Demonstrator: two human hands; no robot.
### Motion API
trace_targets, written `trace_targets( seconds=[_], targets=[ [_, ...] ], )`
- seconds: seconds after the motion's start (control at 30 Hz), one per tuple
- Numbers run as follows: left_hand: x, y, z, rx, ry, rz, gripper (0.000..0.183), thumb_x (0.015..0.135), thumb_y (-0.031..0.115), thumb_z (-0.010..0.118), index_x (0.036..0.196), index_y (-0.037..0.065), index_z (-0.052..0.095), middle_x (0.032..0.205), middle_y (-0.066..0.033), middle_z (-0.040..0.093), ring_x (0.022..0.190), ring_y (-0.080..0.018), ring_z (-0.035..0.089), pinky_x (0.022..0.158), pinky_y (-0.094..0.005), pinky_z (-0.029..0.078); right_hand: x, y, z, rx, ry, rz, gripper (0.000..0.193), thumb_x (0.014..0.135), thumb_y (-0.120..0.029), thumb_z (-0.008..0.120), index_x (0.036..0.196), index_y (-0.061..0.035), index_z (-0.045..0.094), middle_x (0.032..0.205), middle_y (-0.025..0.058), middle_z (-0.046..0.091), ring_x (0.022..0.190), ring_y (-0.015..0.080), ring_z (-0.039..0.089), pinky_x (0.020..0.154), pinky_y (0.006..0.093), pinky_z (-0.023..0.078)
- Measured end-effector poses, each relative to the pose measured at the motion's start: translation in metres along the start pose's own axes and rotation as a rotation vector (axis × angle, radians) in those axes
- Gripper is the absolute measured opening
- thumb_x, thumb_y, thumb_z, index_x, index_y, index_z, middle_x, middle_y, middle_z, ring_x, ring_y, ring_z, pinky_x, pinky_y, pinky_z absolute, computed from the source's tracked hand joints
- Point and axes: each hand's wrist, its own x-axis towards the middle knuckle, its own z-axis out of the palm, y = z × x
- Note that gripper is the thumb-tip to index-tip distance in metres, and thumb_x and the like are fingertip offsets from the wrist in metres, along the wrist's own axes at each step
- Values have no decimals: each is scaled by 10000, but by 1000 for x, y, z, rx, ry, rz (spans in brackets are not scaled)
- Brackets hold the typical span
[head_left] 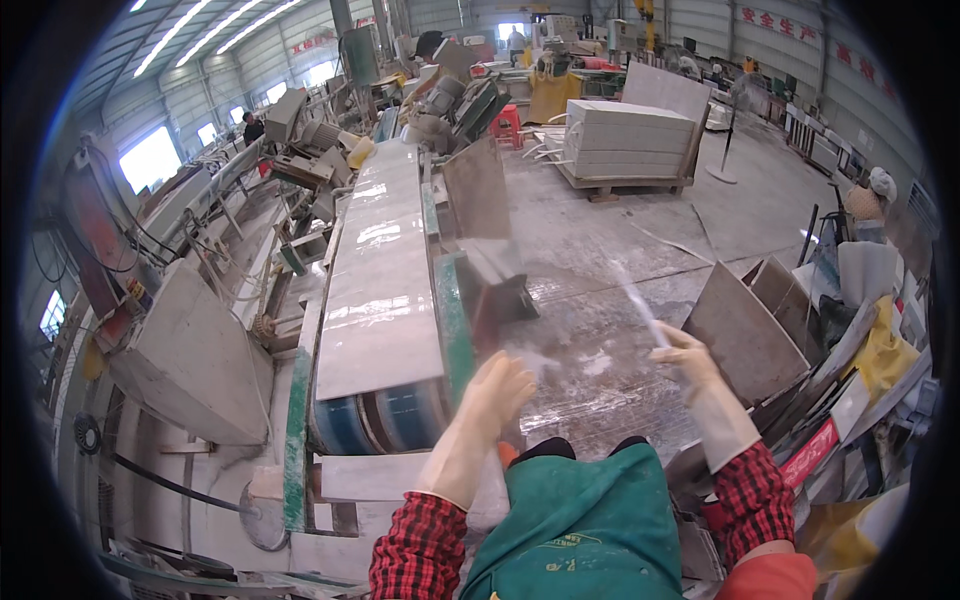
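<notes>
Long cream rubber gloves cover both of my hands. My right hand (690, 362) is raised at the right of centre, closed around one end of a thin white strip (638, 300). The strip points forward and up, its far end blurred. My left hand (500, 388) is beside the conveyor's near right corner, its fingers curled in; what they hold, if anything, is hidden. A long, wet, pale stone slab (380, 290) lies along the conveyor to my left. Its near edge rests above the blue rollers (385, 420).
Green side rails (297, 440) flank the conveyor, with motors (445, 97) farther along. Pale slabs are stacked on a pallet (620, 182) ahead. Dark panels (745, 325) lean at right beside a yellow cloth (880, 350) and offcuts. The concrete floor (590, 260) looks wet.
</notes>
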Motion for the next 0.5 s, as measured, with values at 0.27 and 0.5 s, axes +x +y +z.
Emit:
trace_targets(
  seconds=[0.27,0.5],
  targets=[
    [-3,16,-9,-383,29,154,428,1026,261,412,1377,16,428,1383,-144,510,1297,-283,467,1107,-433,378,-11,-40,183,-1182,-629,-1016,488,660,-121,728,1140,-151,642,1200,73,614,1058,272,596,934,375,496],
    [-35,58,-149,-455,525,320,405,998,298,479,1271,1,510,1229,-146,610,1085,-288,618,882,-383,558,5,-15,215,-1150,-682,-1357,481,645,-315,748,1063,-117,618,1083,66,602,1059,254,538,927,378,425]
  ],
)
